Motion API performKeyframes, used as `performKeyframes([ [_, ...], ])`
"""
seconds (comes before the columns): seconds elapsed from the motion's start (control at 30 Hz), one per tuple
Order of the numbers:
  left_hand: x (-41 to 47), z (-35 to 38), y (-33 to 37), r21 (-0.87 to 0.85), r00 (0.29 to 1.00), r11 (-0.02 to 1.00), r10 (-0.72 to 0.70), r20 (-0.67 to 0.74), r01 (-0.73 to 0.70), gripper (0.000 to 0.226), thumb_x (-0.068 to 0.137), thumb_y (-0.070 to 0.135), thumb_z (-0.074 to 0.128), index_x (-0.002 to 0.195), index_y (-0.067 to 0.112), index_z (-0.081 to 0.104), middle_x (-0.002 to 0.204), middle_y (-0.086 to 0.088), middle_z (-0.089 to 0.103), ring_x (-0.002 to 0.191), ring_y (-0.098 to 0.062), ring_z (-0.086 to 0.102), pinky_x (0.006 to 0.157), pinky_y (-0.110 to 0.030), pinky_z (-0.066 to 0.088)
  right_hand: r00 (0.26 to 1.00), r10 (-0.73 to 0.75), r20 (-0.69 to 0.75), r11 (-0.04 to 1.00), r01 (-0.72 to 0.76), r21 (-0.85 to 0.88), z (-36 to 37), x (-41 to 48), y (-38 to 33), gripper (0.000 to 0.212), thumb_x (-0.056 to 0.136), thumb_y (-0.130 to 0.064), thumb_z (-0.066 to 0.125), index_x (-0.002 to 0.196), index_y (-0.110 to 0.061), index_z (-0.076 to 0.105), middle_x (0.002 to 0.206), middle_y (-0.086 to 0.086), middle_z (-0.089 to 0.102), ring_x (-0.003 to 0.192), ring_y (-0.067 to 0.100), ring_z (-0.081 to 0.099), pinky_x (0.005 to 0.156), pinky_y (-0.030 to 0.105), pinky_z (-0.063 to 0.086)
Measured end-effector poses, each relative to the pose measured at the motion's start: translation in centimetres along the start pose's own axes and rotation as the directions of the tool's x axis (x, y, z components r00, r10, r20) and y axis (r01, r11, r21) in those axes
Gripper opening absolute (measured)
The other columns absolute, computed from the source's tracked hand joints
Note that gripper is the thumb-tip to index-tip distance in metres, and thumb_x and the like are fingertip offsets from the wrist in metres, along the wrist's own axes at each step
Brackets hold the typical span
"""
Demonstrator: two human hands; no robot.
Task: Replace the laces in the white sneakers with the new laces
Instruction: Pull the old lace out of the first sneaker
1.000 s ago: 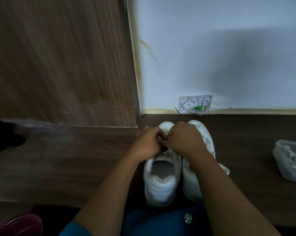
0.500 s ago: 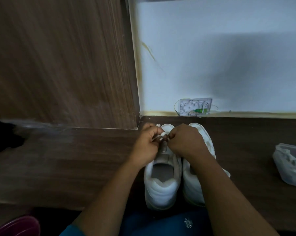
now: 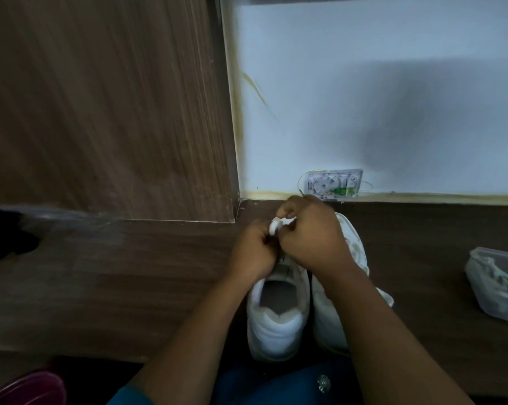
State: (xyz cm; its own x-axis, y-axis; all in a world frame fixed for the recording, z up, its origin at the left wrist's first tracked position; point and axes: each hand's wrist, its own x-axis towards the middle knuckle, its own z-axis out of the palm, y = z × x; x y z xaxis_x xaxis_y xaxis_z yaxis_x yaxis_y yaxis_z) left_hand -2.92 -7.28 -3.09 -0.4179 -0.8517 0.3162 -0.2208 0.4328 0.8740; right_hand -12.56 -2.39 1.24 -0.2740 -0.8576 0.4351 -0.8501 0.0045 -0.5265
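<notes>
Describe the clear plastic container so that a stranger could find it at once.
Start at the dark brown wooden surface below the pale blue wall. Right of the pair of white sneakers, at the picture's right edge, lies the clear plastic container. It alone is see-through, with tangled white laces inside.

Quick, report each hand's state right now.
Left hand: gripping the white lace.
Right hand: pinching the same lace.
</notes>
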Motion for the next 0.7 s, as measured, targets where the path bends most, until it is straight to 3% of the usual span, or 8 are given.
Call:
performKeyframes([
  [0.13, 0.3, 0.3, -1.1, -0.01, 0.998, 0.999, 0.032, -0.056, -0.033, 0.019, 0.072, -0.001, 0.047, 0.071, 0.013, 0.06, 0.085, -0.008, 0.044, 0.075, -0.009, 0.047, 0.07, -0.016, 0.037, 0.988, 0.071, 0.139, 0.993, -0.083, 0.079, -0.5, -0.2, 0.0, 0.015, 0.078, -0.022, 0.064, 0.088, -0.014, 0.073, 0.087, 0.005, 0.071, 0.087, 0.022, 0.064, 0.078, 0.033, 0.049],
  [0.27, 0.6, 0.1, -0.7, -0.167, 0.98, 0.986, -0.028, -0.196, -0.005, 0.02, 0.083, 0.015, 0.045, 0.069, 0.028, 0.053, 0.092, -0.024, 0.052, 0.08, -0.02, 0.052, 0.073, -0.03, 0.042, 0.963, 0.068, 0.259, 0.997, -0.074, 0.012, -0.5, -0.2, 0.2, 0.02, 0.071, -0.025, 0.061, 0.062, -0.007, 0.064, 0.064, 0.01, 0.061, 0.066, 0.025, 0.057, 0.061, 0.028, 0.041],
  [0.33, 0.8, 0.1, -0.4, -0.241, 0.976, 0.97, -0.072, -0.206, 0.021, 0.022, 0.087, 0.02, 0.045, 0.069, 0.028, 0.055, 0.088, -0.02, 0.055, 0.078, -0.016, 0.052, 0.073, -0.03, 0.041, 0.962, 0.06, 0.265, 0.997, -0.043, -0.071, -0.1, -0.1, 0.5, 0.019, 0.076, -0.018, 0.062, 0.069, -0.002, 0.067, 0.073, 0.015, 0.065, 0.074, 0.029, 0.06, 0.063, 0.029, 0.038],
  [0.43, 0.5, 0.1, 0.0, -0.409, 0.987, 0.91, -0.12, -0.11, 0.065, 0.022, 0.095, 0.006, 0.047, 0.078, 0.016, 0.057, 0.078, -0.01, 0.057, 0.07, -0.008, 0.053, 0.069, -0.027, 0.042, 0.99, -0.011, 0.142, 0.992, 0.028, -0.12, 0.3, 0.1, 0.4, 0.027, 0.083, -0.021, 0.049, 0.077, -0.003, 0.067, 0.083, 0.017, 0.067, 0.082, 0.035, 0.062, 0.065, 0.027, 0.037],
  [0.5, 0.0, 0.0, 0.5, -0.586, 0.988, 0.798, -0.152, 0.026, 0.138, 0.014, 0.086, -0.002, 0.051, 0.091, 0.007, 0.061, 0.081, -0.008, 0.063, 0.074, -0.012, 0.059, 0.068, -0.024, 0.047, 0.997, -0.026, -0.073, 0.997, 0.031, 0.077, 0.3, 0.2, -0.1, 0.031, 0.078, -0.022, 0.04, 0.076, -0.003, 0.066, 0.076, 0.017, 0.066, 0.075, 0.035, 0.062, 0.067, 0.029, 0.043],
  [0.53, -0.1, -0.2, 0.4, -0.624, 0.987, 0.765, -0.14, 0.083, 0.161, 0.023, 0.077, -0.003, 0.052, 0.095, 0.006, 0.063, 0.082, -0.007, 0.066, 0.077, -0.014, 0.061, 0.069, -0.023, 0.049, 0.99, 0.002, -0.144, 0.977, 0.028, 0.21, 0.2, 0.2, -0.3, 0.029, 0.077, -0.02, 0.041, 0.077, -0.004, 0.065, 0.074, 0.015, 0.066, 0.073, 0.033, 0.063, 0.07, 0.034, 0.049],
  [0.6, -0.4, -0.3, 0.3, -0.539, 0.984, 0.828, -0.086, 0.154, 0.157, 0.028, 0.067, 0.002, 0.052, 0.084, 0.015, 0.07, 0.077, -0.005, 0.068, 0.075, -0.015, 0.062, 0.069, -0.026, 0.049, 0.985, 0.053, -0.163, 0.919, 0.016, 0.393, 0.2, 0.2, -0.4, 0.023, 0.079, -0.017, 0.046, 0.079, -0.007, 0.067, 0.073, 0.011, 0.067, 0.073, 0.03, 0.065, 0.073, 0.046, 0.053],
  [0.7, 0.0, -0.4, -0.2, -0.272, 0.998, 0.96, -0.058, 0.023, 0.062, 0.014, 0.073, 0.009, 0.064, 0.072, 0.02, 0.072, 0.081, -0.021, 0.065, 0.076, -0.02, 0.058, 0.071, -0.038, 0.049, 0.987, 0.078, -0.139, 0.921, -0.018, 0.389, -0.2, 0.1, 0.1, 0.012, 0.083, -0.008, 0.058, 0.078, -0.009, 0.069, 0.073, 0.005, 0.067, 0.073, 0.024, 0.065, 0.073, 0.039, 0.053],
])
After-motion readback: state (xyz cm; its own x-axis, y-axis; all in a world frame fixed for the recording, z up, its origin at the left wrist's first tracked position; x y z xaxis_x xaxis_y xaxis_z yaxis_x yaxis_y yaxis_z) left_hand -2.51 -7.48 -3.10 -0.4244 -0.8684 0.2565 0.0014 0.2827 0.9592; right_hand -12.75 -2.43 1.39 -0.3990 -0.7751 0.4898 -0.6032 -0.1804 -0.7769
